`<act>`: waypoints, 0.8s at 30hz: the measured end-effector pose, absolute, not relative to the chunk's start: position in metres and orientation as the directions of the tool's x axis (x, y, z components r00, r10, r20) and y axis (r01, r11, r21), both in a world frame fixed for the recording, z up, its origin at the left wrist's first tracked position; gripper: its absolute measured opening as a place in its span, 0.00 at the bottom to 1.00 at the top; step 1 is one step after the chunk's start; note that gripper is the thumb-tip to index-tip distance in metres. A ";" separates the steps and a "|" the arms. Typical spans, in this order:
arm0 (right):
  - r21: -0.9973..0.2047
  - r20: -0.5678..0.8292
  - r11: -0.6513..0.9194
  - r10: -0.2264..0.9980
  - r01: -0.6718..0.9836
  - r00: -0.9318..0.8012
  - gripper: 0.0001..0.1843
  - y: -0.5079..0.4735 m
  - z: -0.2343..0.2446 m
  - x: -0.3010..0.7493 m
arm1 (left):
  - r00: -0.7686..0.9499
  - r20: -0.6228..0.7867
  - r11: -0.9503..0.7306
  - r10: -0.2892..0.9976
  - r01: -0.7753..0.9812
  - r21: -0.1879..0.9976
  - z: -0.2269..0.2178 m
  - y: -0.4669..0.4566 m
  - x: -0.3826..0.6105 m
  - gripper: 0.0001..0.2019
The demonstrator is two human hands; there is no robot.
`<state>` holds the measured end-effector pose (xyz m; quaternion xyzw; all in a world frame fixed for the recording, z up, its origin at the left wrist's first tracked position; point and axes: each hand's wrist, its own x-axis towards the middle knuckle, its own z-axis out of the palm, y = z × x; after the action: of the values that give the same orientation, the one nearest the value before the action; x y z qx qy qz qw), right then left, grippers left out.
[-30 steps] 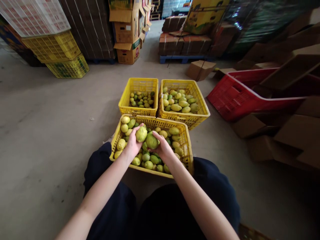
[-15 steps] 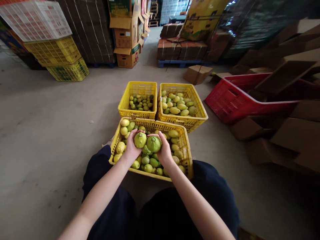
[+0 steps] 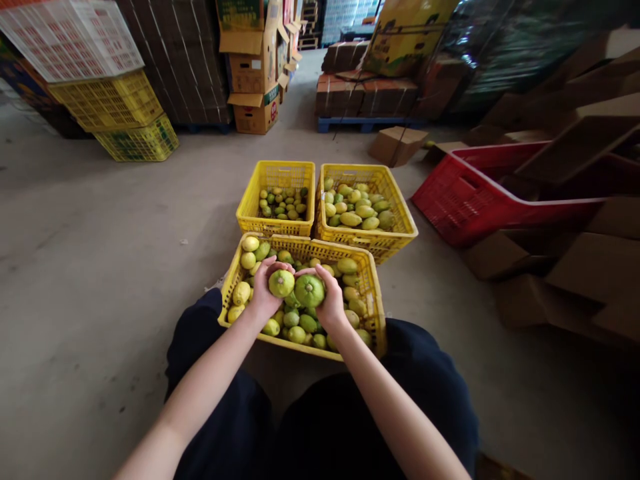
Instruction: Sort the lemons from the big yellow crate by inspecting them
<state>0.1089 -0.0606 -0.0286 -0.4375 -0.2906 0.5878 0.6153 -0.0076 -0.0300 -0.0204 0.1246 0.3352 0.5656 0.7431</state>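
Note:
My left hand is closed around a yellow-green lemon, its end turned up toward me. Beside it, my right hand grips a rounder, greener lemon. The two fruits are held side by side with a small gap, above the near yellow crate between my knees. Many yellow and green lemons lie in that crate, some hidden under my hands.
Behind stand two more yellow crates: the left one holds smaller fruit, the right one larger lemons. A red crate with cardboard is at right. Stacked crates and cartons stand farther back.
Both lemons have turned slightly in my hands, their ends now facing me differently. My hands stay over the near crate.

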 end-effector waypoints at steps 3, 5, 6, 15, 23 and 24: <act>-0.878 -0.154 -0.072 0.979 -0.473 0.135 0.19 -0.060 -0.030 0.109 | 0.148 -0.348 0.336 0.926 -0.743 0.579 -0.020 -0.030 -0.007 0.16; -0.877 -0.151 -0.070 0.979 -0.475 0.134 0.19 -0.060 -0.031 0.109 | 0.152 -0.330 0.329 0.932 -0.737 0.590 -0.020 -0.031 -0.007 0.16; -0.877 -0.149 -0.068 0.980 -0.476 0.134 0.19 -0.060 -0.031 0.109 | 0.153 -0.321 0.325 0.935 -0.736 0.594 -0.020 -0.031 -0.007 0.16; -0.856 -0.188 -0.104 0.975 -0.506 0.118 0.21 -0.060 -0.031 0.109 | 0.153 -0.322 0.321 0.934 -0.753 0.575 -0.019 -0.031 -0.008 0.11; -0.819 -0.253 -0.161 0.963 -0.551 0.094 0.23 -0.060 -0.028 0.108 | 0.167 -0.368 0.354 0.915 -0.768 0.533 -0.016 -0.030 -0.007 0.08; -0.807 -0.268 -0.175 0.960 -0.563 0.086 0.23 -0.060 -0.028 0.108 | 0.166 -0.396 0.371 0.903 -0.765 0.526 -0.016 -0.030 -0.007 0.08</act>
<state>0.1084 -0.0595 -0.0281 -0.4288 -0.2310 0.6352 0.5994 -0.0065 -0.0298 -0.0160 0.1026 0.3362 0.5514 0.7566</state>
